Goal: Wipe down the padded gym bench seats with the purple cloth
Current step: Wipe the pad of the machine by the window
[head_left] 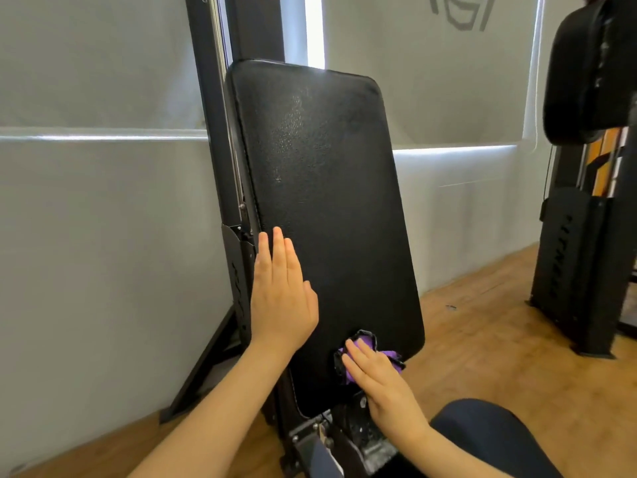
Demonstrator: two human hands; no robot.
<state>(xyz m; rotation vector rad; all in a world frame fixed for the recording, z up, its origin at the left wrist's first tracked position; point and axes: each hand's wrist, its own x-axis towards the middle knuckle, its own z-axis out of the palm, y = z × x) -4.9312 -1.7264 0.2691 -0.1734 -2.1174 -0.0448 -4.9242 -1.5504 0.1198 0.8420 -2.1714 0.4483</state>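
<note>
While the left hand [281, 294] lay flat and open against the black pad [320, 208], bracing its left edge, the right hand [379, 377] pressed the bunched purple cloth [391, 357] low on it with straight fingers. Cloth looked soft, limp, easy to bunch; mostly hidden under the fingers.

Counts: pads, cloth, hands, machines

Two black padded pieces show: one tall upright back pad [320, 201] in the middle and one second pad [586, 70] at the top right edge. There is one purple cloth [370, 357], bunched low on the back pad. Two bare hands appear, one left hand [281, 298] and one right hand [382, 384]. Two black machine frames stand on the wooden floor: one frame column [220, 132] behind the back pad, one weight tower [582, 263] at the right
</note>
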